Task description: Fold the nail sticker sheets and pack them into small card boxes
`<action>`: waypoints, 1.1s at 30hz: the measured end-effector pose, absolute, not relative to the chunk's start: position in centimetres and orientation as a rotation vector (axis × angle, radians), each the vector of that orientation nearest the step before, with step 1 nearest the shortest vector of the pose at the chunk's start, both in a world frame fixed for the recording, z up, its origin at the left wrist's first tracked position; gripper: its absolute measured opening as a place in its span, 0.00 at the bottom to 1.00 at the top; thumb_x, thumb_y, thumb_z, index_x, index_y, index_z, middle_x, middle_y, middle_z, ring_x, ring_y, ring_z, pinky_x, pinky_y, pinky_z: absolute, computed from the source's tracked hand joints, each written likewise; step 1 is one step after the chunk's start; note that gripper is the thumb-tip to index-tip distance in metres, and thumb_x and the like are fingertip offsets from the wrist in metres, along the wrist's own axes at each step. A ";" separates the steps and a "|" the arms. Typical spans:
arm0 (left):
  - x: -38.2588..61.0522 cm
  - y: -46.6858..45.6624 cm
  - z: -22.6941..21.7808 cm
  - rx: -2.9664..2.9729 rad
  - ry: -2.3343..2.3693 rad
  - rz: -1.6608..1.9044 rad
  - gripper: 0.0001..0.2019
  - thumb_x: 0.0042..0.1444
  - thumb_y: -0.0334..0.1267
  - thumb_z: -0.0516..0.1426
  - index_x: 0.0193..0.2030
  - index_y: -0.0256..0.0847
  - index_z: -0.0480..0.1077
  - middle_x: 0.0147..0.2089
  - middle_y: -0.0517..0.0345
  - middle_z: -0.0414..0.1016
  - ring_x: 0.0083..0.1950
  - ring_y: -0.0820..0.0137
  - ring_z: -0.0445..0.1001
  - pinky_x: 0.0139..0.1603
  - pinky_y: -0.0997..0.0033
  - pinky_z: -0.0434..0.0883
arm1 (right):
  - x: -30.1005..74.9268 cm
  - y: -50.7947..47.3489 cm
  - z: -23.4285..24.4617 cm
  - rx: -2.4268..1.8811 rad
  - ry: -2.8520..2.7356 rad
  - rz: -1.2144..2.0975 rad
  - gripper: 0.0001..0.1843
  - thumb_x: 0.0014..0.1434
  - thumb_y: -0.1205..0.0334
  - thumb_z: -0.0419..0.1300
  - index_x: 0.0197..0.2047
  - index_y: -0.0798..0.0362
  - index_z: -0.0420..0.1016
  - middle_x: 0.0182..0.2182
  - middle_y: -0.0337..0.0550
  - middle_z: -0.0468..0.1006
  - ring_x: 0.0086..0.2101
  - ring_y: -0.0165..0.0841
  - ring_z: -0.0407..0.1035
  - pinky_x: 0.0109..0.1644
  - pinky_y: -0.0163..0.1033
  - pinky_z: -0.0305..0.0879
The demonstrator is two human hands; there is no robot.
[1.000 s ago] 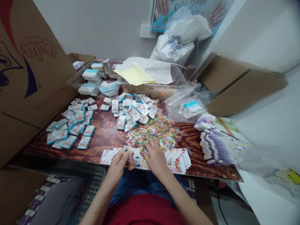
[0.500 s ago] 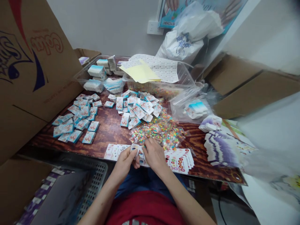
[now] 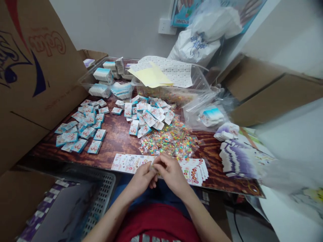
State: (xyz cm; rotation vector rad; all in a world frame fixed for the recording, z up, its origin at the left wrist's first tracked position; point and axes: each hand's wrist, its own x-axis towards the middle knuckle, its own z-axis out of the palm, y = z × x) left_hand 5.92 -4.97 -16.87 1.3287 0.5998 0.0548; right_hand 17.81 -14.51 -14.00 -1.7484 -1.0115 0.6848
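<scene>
Left hand [image 3: 143,177]: grip's together, thumb and fingers pinching a small pale piece [image 3: 152,166]
Right hand [image 3: 172,171]: fingertips bunched close by that piece, can't really tell if the grip's clamped
Small pale piece: between both hands, over sticker sheets [image 3: 126,163] along the bench's [image 3: 114,136] near edge

Both forearms [image 3: 113,215] slant inward, the left hand [image 3: 143,178] and right hand [image 3: 171,173] close together — fingers [image 3: 163,158] bent, thumbs [image 3: 150,174] drawn into a pinch. The wrists [image 3: 185,193] look nearly straight.

Left hand [image 3: 143,177], right hand [image 3: 173,173] at printed sheets [image 3: 126,163]
</scene>
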 end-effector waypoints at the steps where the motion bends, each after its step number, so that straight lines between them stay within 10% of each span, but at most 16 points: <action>1: 5.9 -5.1 -16.9 1.365 0.605 0.046 0.15 0.57 0.49 0.55 0.31 0.39 0.63 0.22 0.64 0.66 0.20 0.75 0.65 0.21 0.78 0.63 | 17.5 -14.4 -14.2 -1.801 -1.000 0.618 0.04 0.55 0.68 0.56 0.30 0.51 0.69 0.30 0.38 0.71 0.34 0.35 0.66 0.39 0.39 0.61; 10: 4.8 -3.2 -15.1 1.538 0.382 -0.183 0.09 0.59 0.41 0.55 0.42 0.41 0.71 0.34 0.59 0.75 0.33 0.70 0.74 0.35 0.71 0.70 | 19.3 -16.6 -15.1 -1.691 -0.948 0.894 0.04 0.53 0.68 0.58 0.28 0.51 0.69 0.27 0.36 0.70 0.30 0.33 0.65 0.34 0.35 0.59; 16: 8.9 4.7 -15.4 2.152 1.122 0.585 0.22 0.58 0.44 0.57 0.57 0.37 0.67 0.54 0.43 0.71 0.57 0.55 0.69 0.56 0.58 0.66 | 20.0 -17.5 -14.4 -1.644 -0.704 0.861 0.06 0.53 0.59 0.63 0.28 0.51 0.71 0.24 0.35 0.70 0.27 0.32 0.63 0.32 0.35 0.56; 22: 10.3 7.9 -16.3 2.479 1.289 0.454 0.15 0.56 0.43 0.60 0.46 0.36 0.72 0.45 0.44 0.73 0.50 0.52 0.71 0.50 0.58 0.67 | 18.6 -16.7 -14.8 -1.576 -0.709 0.931 0.07 0.51 0.60 0.64 0.26 0.52 0.70 0.23 0.35 0.69 0.27 0.31 0.62 0.32 0.34 0.57; 33: 4.5 -1.6 -15.3 2.244 0.734 0.403 0.24 0.57 0.28 0.55 0.61 0.45 0.65 0.51 0.51 0.68 0.49 0.62 0.73 0.46 0.65 0.71 | 20.0 -13.7 -13.4 -1.659 -0.677 0.602 0.10 0.54 0.55 0.62 0.28 0.51 0.69 0.22 0.34 0.67 0.25 0.30 0.61 0.28 0.34 0.57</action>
